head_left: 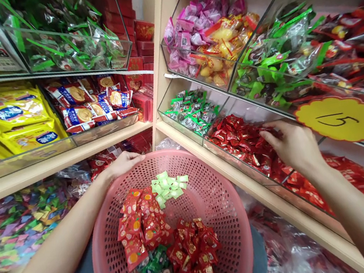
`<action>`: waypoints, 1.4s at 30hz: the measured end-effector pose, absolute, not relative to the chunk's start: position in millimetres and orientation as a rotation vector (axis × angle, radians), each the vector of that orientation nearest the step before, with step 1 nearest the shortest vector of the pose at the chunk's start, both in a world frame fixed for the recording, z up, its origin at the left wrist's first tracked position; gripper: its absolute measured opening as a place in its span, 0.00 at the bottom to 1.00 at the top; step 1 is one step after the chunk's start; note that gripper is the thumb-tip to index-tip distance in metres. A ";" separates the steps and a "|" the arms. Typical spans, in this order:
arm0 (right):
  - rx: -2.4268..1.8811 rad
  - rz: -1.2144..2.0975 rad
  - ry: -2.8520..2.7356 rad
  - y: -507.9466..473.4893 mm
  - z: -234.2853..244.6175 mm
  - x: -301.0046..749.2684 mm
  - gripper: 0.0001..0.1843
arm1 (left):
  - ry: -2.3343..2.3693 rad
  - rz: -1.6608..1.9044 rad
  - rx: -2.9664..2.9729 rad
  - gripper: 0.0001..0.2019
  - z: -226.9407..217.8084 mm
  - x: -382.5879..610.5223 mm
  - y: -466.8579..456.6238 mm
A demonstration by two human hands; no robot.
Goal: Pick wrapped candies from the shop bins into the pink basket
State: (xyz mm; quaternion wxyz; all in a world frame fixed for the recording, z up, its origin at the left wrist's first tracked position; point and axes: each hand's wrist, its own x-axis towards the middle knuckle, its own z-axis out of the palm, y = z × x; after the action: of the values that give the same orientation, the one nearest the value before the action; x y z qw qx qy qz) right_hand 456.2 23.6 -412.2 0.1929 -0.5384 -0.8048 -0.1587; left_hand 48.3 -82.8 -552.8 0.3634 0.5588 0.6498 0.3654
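A pink perforated plastic basket rests on my lap. My left hand grips its far-left rim. Inside lie red packets with orange prints, small pale green packets, dark green wrapped candies and shiny red-and-gold wrapped candies. My right hand reaches into a clear shelf bin of red wrapped candies. Its thumb and forefinger close at the edge of a red-wrapped candy; the other fingers are partly hidden.
Beside the red candies is a bin of green-and-silver candies. A yellow price tag marked 15 hangs at the right. Yellow snack packs and blue-and-red packets fill left shelves. A wooden post separates the shelves.
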 end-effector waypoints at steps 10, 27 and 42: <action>-1.070 -0.116 -2.278 -25.4 -417.2 418.6 0.14 | 1.642 0.953 1.382 0.22 -553.6 49.1 -83.1; -1.003 1.151 -2.622 -158.1 -548.3 385.1 0.08 | 1.705 0.971 1.492 0.18 -552.8 49.2 -83.6; -1.008 1.209 -2.583 -152.4 -558.9 397.0 0.07 | 1.725 0.942 1.460 0.21 -558.0 47.6 -80.4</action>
State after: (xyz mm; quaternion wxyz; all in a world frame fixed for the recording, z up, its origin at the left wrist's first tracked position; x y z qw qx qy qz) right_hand 397.0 -152.4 -558.9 0.0586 -0.3327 -0.8525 0.3990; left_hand 47.6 -80.4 -558.0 0.3398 0.5609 0.6625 0.3619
